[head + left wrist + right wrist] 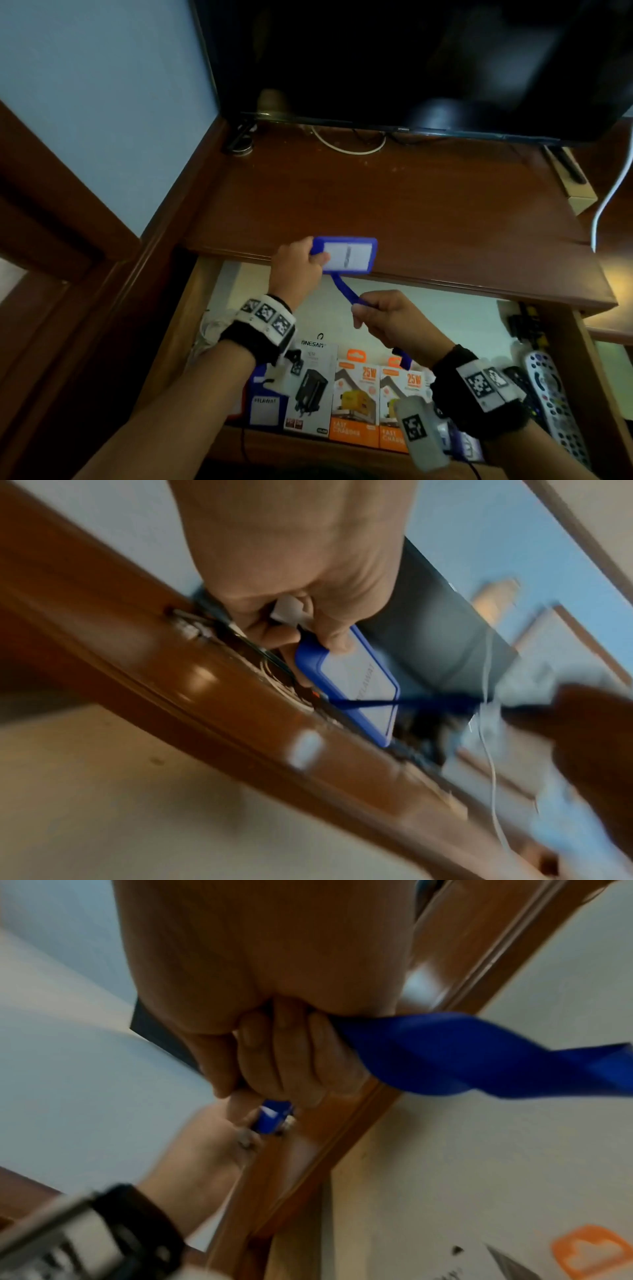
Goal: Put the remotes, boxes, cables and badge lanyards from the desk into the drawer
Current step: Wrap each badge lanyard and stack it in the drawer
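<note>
A blue badge holder [346, 255] with a white card hangs in the air over the desk's front edge. My left hand [298, 265] pinches its left end; the left wrist view shows the thumb on the blue frame [346, 685]. Its blue lanyard strap [344, 291] runs down to my right hand [387, 317], which is curled round the strap [445, 1053]. The open drawer [212, 308] below holds charger boxes [356, 394], another blue badge [265, 407] and remotes [551, 401].
A dark TV [411, 61] stands at the back of the brown desk [376, 198]. A white cable [346, 145] loops under it, and another white cord [609, 195] hangs at the right. A cardboard box [575, 192] sits by the TV's right foot.
</note>
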The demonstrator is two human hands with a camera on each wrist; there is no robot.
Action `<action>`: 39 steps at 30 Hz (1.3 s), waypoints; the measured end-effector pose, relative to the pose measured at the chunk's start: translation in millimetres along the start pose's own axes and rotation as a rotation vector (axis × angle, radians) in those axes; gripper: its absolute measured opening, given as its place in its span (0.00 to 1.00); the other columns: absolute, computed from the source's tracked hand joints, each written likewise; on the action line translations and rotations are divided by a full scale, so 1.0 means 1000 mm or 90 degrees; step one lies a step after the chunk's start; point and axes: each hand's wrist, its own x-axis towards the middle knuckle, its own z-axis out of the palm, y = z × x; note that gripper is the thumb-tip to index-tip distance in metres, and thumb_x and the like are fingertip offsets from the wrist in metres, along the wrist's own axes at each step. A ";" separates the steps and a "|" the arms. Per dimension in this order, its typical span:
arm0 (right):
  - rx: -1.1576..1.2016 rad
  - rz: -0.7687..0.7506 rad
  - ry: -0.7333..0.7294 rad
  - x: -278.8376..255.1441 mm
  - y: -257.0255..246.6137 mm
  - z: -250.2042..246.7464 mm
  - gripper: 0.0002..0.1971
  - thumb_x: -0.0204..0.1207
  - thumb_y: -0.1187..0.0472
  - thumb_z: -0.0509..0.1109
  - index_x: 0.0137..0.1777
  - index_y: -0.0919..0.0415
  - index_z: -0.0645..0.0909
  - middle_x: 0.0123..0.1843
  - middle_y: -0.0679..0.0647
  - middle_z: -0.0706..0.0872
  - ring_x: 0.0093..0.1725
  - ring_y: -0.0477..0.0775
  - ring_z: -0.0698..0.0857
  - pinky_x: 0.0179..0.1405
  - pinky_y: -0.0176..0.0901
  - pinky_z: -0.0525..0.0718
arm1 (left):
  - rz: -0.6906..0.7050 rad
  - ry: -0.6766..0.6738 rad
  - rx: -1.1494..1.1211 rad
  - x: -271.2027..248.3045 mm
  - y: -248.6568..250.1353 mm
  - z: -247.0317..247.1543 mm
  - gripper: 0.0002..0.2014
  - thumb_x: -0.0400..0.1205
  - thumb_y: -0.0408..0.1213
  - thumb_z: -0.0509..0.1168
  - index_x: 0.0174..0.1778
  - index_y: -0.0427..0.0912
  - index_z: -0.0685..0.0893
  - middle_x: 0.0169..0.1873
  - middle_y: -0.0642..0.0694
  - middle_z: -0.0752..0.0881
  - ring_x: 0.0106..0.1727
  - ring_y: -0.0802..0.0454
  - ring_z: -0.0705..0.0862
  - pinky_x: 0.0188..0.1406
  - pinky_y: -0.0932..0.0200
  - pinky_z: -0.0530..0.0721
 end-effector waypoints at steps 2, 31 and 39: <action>0.025 -0.014 -0.008 -0.006 -0.008 -0.008 0.13 0.84 0.65 0.62 0.39 0.68 0.81 0.20 0.48 0.65 0.20 0.47 0.60 0.20 0.38 0.58 | 0.076 -0.084 0.102 -0.011 -0.004 0.014 0.07 0.82 0.42 0.65 0.48 0.42 0.83 0.38 0.45 0.86 0.41 0.45 0.84 0.38 0.54 0.79; 0.233 0.069 0.007 0.033 0.048 0.044 0.21 0.86 0.60 0.58 0.28 0.61 0.72 0.18 0.49 0.62 0.16 0.47 0.57 0.17 0.36 0.55 | -0.270 0.134 -0.657 -0.029 -0.015 0.004 0.07 0.85 0.34 0.62 0.50 0.50 0.84 0.48 0.45 0.89 0.50 0.50 0.87 0.47 0.57 0.82; 0.070 0.068 -0.131 0.023 0.041 0.041 0.20 0.86 0.55 0.60 0.31 0.58 0.75 0.19 0.50 0.66 0.19 0.49 0.61 0.20 0.40 0.59 | -0.249 0.197 -0.468 -0.047 -0.034 0.009 0.06 0.83 0.36 0.65 0.44 0.51 0.83 0.44 0.49 0.88 0.48 0.52 0.87 0.44 0.58 0.82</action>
